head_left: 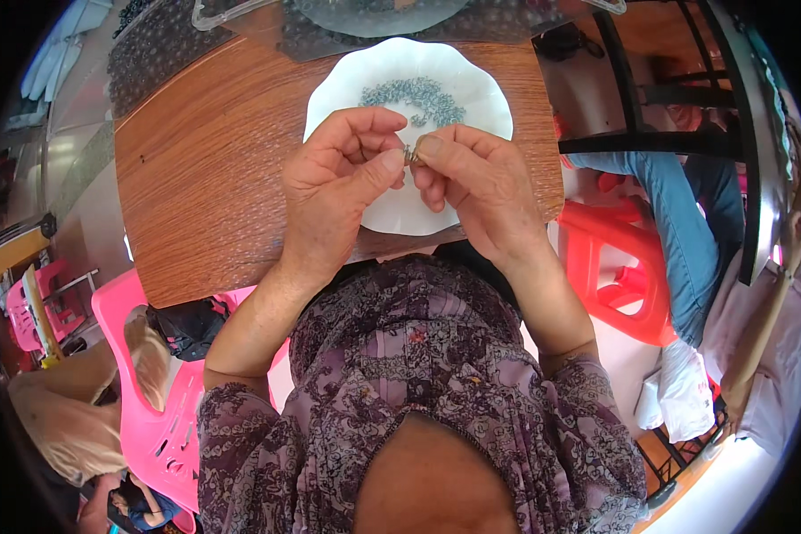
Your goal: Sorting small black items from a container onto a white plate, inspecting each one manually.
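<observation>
Over the near part of a white, wavy-rimmed plate (325,84), my two hands meet at the fingertips. Between them sits a tiny metallic piece (409,155), coiled like a small spring; its exact kind is too small to make out. My left hand (334,182) pinches one end with thumb and forefinger, the other fingers curled. From the other side my right hand (485,182) grips it between thumb and bent forefinger. Many small grey-blue, shiny pieces (418,96) lie in a loose arc on the plate beyond my fingers.
The plate stands on a brown wood-grain table (205,169). Dark sheets of small round pieces (187,58) and a clear plastic tray (231,11) lie at the far side. A pink chair (165,436) is at left, a red stool (614,267) at right, with people seated on both sides.
</observation>
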`<state>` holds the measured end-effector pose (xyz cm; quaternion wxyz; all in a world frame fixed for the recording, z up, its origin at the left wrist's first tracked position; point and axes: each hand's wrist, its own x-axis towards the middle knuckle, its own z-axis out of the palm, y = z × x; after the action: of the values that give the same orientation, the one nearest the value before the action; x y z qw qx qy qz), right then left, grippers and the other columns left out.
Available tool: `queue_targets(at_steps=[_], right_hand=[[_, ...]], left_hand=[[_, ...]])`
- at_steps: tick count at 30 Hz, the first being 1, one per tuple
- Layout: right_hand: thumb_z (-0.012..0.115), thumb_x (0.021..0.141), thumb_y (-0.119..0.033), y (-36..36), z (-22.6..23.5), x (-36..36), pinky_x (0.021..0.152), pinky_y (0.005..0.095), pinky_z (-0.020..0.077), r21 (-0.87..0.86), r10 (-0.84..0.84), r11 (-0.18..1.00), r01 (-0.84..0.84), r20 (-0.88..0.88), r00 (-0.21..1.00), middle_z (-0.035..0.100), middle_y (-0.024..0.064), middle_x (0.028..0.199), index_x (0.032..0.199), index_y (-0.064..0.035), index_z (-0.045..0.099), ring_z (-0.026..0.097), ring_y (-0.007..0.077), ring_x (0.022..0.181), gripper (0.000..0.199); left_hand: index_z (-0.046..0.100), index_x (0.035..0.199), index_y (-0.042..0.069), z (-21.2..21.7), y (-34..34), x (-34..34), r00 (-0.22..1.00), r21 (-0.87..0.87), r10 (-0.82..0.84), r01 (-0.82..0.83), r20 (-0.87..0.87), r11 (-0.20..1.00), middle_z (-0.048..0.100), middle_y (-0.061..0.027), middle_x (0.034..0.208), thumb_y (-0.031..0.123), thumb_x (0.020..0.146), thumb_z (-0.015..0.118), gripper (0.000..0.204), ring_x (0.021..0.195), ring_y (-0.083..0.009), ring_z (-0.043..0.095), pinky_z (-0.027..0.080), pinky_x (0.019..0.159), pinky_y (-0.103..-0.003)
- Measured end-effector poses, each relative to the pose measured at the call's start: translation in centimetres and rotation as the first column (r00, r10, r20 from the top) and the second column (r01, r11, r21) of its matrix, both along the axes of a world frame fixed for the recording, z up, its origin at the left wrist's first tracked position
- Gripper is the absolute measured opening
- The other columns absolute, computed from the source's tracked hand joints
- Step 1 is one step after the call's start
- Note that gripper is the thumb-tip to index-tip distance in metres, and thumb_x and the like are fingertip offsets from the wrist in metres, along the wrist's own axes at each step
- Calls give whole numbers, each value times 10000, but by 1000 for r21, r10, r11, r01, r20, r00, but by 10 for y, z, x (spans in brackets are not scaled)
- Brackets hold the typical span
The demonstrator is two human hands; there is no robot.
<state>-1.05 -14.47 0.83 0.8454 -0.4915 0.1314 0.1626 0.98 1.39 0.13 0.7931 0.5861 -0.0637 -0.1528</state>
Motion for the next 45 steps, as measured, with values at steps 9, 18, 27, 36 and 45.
queue_targets(at_steps=[9,18,27,36,45], right_hand=[[588,849,-153,3,0,0,540,231,409,32,-41,999,42,-42,998,580,64,704,828,17,589,514,115,581,171],[601,842,-146,5,2,-2,552,227,413,-15,-18,1000,18,12,1000,590,68,713,834,21,593,523,113,602,167],[610,816,-74,5,0,-6,587,216,425,-137,-69,987,89,149,986,613,74,772,867,28,592,546,103,659,116],[623,775,21,-11,-2,-7,635,187,416,-620,69,750,232,422,904,586,4,809,875,-1,590,523,55,711,107],[606,766,43,-14,-8,-4,626,226,413,-771,250,502,391,562,788,543,51,810,869,-5,583,517,123,716,117]], left_hand=[[545,1077,-10,0,1,-2,997,28,23,-25,69,999,561,-25,908,12,830,589,252,789,-64,517,428,716,-188],[569,1040,-25,0,1,-2,999,-28,30,-30,-21,999,583,-38,857,58,836,607,223,728,-82,530,439,688,-203],[570,1030,-34,10,5,-1,986,-87,-6,-9,-168,996,577,-50,805,50,852,568,196,691,-102,537,442,659,-216],[558,974,-5,-2,5,5,866,591,-235,-84,442,802,558,-87,799,-16,751,584,224,699,-191,556,457,627,-289],[502,753,29,-12,-6,14,577,721,-481,-309,660,620,474,-119,731,31,667,596,127,700,-307,512,437,581,-391]])
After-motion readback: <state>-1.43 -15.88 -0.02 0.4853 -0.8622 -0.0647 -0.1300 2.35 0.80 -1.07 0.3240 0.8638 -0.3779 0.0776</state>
